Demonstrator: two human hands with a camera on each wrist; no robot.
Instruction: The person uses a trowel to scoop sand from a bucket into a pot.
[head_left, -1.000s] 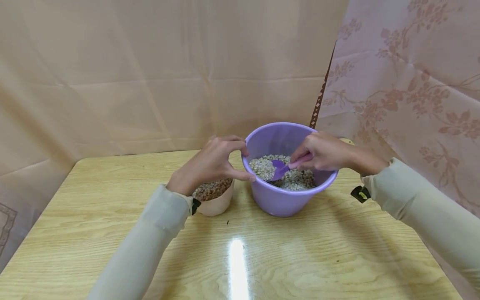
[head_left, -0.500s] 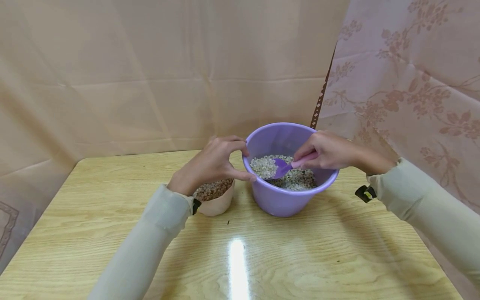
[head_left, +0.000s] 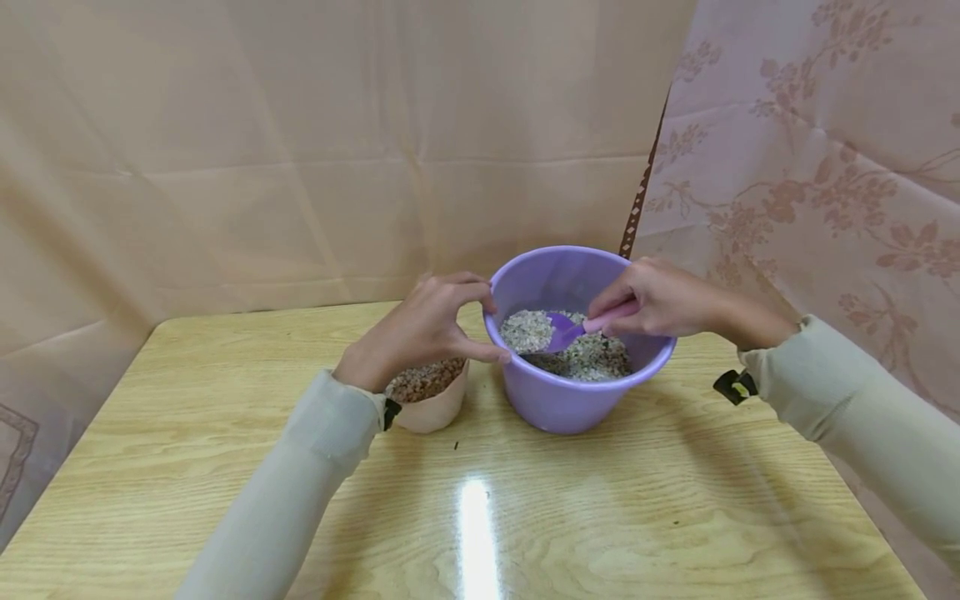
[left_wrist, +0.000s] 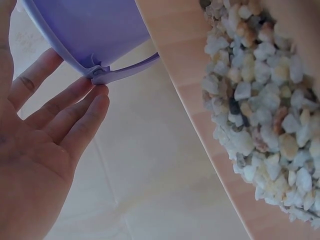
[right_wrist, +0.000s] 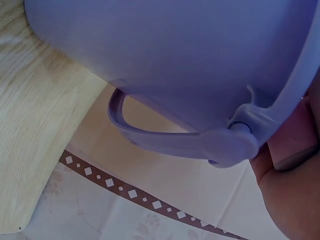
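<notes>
A light purple bucket [head_left: 562, 408] holds pale gravel [head_left: 592, 360]. My right hand [head_left: 652, 300] grips the pink handle [head_left: 611, 317] of a small purple trowel [head_left: 564, 332], whose blade lies inside the bucket against a pale heap of gravel at the left. My left hand [head_left: 420, 329] touches the bucket's left rim with spread thumb and fingers. In the left wrist view, its fingers [left_wrist: 82, 120] reach the rim beside the handle joint. Under my left wrist stands a peach-coloured pot [head_left: 435, 410] filled with brownish and white stones [left_wrist: 265, 125].
A wooden table [head_left: 225, 467] carries both containers. Beige cloth [head_left: 337, 167] hangs behind it and flowered cloth [head_left: 825, 208] at the right. The bucket's carrying handle [right_wrist: 165, 142] hangs down outside. A small dark bit [head_left: 455, 446] lies in front of the pot.
My right hand and the trowel have shifted slightly to the right and up inside the bucket. My left hand has stayed at the rim.
</notes>
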